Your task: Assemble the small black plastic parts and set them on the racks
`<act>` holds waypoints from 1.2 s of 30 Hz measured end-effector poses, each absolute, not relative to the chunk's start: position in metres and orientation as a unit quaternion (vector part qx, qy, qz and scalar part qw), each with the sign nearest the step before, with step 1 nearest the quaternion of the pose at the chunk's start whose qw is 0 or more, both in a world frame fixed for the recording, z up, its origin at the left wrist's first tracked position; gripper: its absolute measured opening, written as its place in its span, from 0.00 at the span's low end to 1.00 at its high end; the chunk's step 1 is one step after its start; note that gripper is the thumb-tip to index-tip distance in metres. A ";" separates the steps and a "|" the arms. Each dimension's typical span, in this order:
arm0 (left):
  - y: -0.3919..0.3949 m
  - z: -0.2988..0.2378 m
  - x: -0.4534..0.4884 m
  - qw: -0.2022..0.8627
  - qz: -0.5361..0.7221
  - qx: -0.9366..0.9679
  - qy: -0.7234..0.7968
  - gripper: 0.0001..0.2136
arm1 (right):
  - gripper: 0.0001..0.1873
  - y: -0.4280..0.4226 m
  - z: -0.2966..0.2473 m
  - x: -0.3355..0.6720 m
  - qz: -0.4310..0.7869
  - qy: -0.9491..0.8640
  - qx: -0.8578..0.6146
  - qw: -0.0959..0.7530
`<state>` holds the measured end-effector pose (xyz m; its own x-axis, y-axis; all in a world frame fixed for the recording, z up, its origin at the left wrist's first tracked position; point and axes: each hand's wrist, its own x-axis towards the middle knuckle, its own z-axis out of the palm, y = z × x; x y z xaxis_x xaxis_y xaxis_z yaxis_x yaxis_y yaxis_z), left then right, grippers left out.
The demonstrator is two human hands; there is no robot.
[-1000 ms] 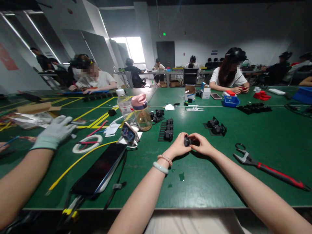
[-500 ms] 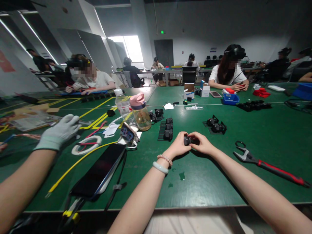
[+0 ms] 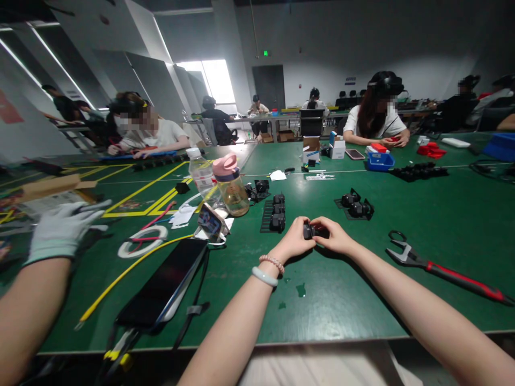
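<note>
Between my two hands, just above the green table, is a small black plastic part (image 3: 308, 231), partly covered by fingers. My left hand (image 3: 296, 239) is closed on its left side, a beaded bracelet and a pale bangle on that wrist. From the right, my right hand (image 3: 333, 235) grips the same part with bent fingers. Beyond my left hand lies a row of black parts on a slatted black piece (image 3: 275, 213). A similar pair of black parts (image 3: 355, 206) rests beyond my right hand.
Right of my arms lies a red-handled wrench (image 3: 446, 271). On the left are a phone-like black slab (image 3: 163, 284), a propped phone (image 3: 211, 221), a yellow cable (image 3: 116, 276) and a pink-lidded bottle (image 3: 231, 187). A co-worker's gloved hand (image 3: 60, 228) reaches in at far left.
The co-worker's gloved hand has moved left, towards the cardboard box. My hands keep nearly the same place and hold on the black part.
</note>
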<state>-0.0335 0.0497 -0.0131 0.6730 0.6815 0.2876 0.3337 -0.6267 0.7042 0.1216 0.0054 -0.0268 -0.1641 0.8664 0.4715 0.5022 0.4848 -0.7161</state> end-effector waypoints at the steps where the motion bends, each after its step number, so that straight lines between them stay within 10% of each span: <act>1: 0.050 -0.014 -0.034 0.312 0.276 0.860 0.294 0.22 | 0.20 0.006 -0.027 0.122 0.202 -0.737 -0.465 0.448; 36: 0.049 -0.013 -0.035 0.317 0.274 0.862 0.285 0.23 | 0.18 0.005 -0.028 0.120 0.205 -0.736 -0.470 0.443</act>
<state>-0.0352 0.0494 -0.0127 0.6874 0.6647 0.2927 0.3165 -0.6369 0.7030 0.1201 0.0046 -0.0281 -0.1663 0.8723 0.4598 0.5099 0.4752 -0.7171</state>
